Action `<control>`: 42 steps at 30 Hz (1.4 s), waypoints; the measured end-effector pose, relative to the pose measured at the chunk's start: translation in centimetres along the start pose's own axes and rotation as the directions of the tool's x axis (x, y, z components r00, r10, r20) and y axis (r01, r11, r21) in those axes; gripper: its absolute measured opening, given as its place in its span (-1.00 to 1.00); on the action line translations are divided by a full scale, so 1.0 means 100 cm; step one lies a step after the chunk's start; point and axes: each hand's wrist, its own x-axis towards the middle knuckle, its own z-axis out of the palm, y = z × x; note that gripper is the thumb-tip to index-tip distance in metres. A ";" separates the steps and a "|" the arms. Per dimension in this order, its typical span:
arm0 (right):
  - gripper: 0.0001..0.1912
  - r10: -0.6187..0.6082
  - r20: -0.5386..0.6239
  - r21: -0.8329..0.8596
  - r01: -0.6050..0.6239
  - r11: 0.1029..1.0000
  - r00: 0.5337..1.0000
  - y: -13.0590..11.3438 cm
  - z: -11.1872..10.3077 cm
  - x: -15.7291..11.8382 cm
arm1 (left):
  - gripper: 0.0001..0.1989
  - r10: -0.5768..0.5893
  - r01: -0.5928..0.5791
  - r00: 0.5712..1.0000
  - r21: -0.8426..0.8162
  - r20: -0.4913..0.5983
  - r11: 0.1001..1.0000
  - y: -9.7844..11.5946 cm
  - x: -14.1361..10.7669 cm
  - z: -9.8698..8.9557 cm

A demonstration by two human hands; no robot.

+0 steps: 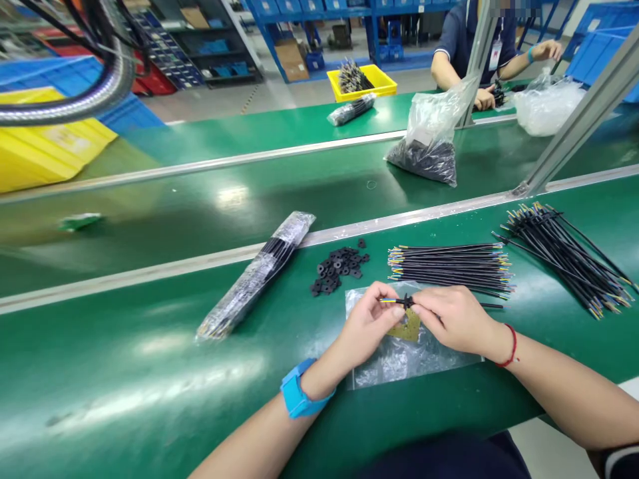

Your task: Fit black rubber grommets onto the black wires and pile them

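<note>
Between my two hands is a black cable (492, 305) with coloured wire ends and a small black part (407, 301) around it. My left hand (372, 318) pinches it near the bare wire end. My right hand (452, 316) grips it just right of the small part, and the cable's tail sticks out beyond that hand. Below them a yellowish plate (410, 327) lies on a clear plastic bag (414, 362). Loose black pieces (339, 266) are piled to the left. Behind my right hand lies a row of black cables (449, 263).
A larger cable bundle (569, 256) lies at the right. A plastic-wrapped bundle (257, 276) lies left of the loose pieces. Metal rails (369, 224) and a slanted post (584, 110) cross the green table. Beyond stand a filled bag (429, 146), a yellow bin (382, 81) and a person (454, 53).
</note>
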 end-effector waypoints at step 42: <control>-0.85 -0.023 0.100 -0.605 0.079 0.792 0.995 0.067 0.028 0.006 | -0.88 0.282 0.007 0.959 0.993 0.027 -0.119 -0.021 0.030 -0.067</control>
